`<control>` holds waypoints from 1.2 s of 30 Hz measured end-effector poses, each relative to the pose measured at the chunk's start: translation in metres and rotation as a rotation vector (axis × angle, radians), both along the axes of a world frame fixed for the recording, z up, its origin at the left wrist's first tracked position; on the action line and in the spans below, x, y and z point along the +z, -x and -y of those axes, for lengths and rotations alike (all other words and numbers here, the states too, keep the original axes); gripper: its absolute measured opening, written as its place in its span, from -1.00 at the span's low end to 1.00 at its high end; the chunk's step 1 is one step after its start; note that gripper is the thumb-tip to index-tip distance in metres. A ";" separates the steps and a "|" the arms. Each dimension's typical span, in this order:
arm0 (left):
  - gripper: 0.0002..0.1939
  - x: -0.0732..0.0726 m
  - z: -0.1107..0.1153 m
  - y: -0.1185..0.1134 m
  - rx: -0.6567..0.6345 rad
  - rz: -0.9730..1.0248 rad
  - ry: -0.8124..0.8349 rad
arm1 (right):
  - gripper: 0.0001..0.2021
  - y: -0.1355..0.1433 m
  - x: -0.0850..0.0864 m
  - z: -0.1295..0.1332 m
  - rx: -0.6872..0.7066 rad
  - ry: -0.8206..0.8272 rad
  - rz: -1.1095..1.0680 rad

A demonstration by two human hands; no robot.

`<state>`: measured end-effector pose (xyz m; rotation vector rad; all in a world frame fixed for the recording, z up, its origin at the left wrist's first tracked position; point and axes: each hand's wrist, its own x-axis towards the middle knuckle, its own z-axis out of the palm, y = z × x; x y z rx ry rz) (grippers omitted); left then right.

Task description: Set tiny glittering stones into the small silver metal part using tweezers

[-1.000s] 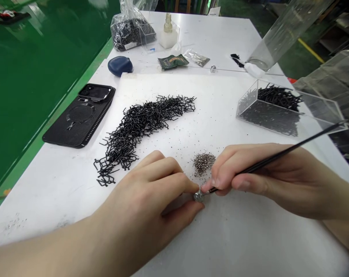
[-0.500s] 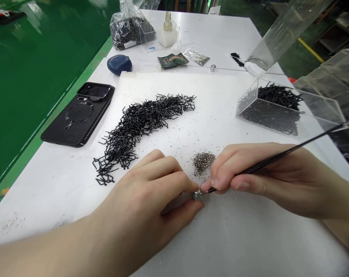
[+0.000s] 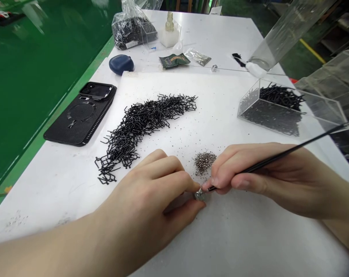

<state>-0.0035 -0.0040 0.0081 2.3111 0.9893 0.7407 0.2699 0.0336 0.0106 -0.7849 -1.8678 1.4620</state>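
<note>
Between thumb and forefinger, my left hand (image 3: pixel 151 200) pinches a small shiny metal part (image 3: pixel 199 195) against the white table. My right hand (image 3: pixel 249 169) is closed around slim black tweezers (image 3: pixel 281 154), held like a pen. Their tips meet the metal part, and the right fingertips almost touch the left forefinger. What lies at the very tips is too small to make out. Just beyond the fingers is a little pile of tiny metallic pieces (image 3: pixel 204 162). A long curved heap of black bent wire pieces (image 3: pixel 145 121) lies past my left hand.
A clear box (image 3: pixel 266 119) of black pieces is at the right, with a tall transparent cylinder (image 3: pixel 275 42) behind it. To the left lie a black phone (image 3: pixel 79 119) and a blue rounded case (image 3: pixel 121 64). Packets (image 3: pixel 174 60), a bag (image 3: pixel 131 32) and a bottle (image 3: pixel 169 29) stand farther back.
The whole view has shifted very slightly, so things appear a little farther right. Both hands keep the same hold on the metal part and the tweezers.
</note>
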 end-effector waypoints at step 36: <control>-0.83 0.001 0.002 0.002 -0.007 0.027 -0.016 | -0.92 0.000 0.000 0.001 0.004 0.026 0.000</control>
